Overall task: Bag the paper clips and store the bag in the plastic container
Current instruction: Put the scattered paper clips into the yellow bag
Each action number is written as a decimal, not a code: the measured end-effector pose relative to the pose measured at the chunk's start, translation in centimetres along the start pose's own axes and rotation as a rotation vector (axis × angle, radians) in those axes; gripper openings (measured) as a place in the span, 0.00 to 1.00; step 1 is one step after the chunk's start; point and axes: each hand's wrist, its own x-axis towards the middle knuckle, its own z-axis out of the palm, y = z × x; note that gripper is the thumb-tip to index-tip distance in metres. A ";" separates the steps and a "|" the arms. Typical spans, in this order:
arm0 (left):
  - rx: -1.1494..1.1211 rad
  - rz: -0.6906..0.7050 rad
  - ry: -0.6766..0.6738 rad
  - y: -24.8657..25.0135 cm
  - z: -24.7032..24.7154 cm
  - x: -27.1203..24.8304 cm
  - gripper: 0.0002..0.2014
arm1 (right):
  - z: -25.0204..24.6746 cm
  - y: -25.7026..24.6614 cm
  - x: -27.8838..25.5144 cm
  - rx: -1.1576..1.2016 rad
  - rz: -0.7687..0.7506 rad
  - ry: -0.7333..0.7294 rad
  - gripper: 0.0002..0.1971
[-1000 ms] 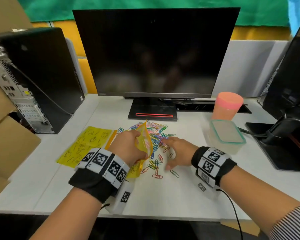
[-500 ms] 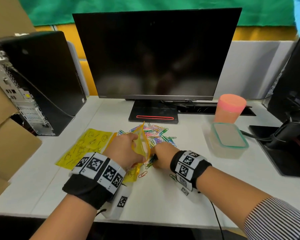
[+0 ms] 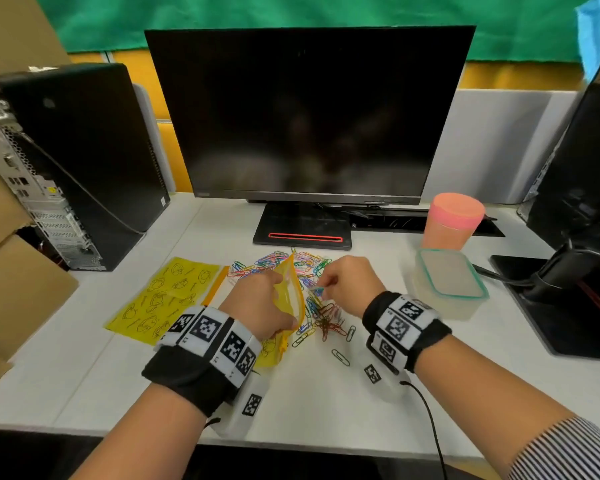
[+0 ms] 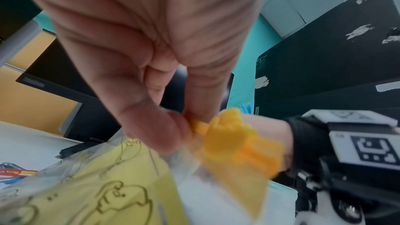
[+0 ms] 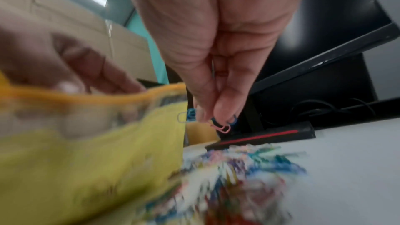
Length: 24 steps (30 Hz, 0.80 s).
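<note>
Left hand (image 3: 261, 306) pinching crinkly yellow plastic bag (image 3: 289, 296) open, right hand (image 3: 347, 285) pinching seemingly several wire paper clips (image 5: 218, 124).

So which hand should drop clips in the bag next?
Probably the right hand: it already pinches a few clips beside the bag's open mouth. The left hand is busy holding the bag open.

Left hand (image 3: 262, 308) fingers curled in a pinch, right hand (image 3: 349, 287) fingers pinched
</note>
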 end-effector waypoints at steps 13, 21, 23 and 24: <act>-0.037 0.018 0.036 -0.1 0.0 -0.1 0.24 | -0.2 -4.8 -1.8 0.852 -0.023 -0.067 0.13; -0.101 0.039 0.037 -0.3 -0.6 -0.4 0.40 | 0.3 -4.1 -2.2 0.707 0.044 -0.239 0.10; -0.088 0.049 0.038 -0.3 -0.6 -0.4 0.40 | 0.4 -4.0 -2.3 0.645 0.028 -0.209 0.12; -0.087 0.052 0.042 -0.3 -0.6 -0.5 0.39 | 0.3 -3.9 -2.3 0.650 0.023 -0.169 0.13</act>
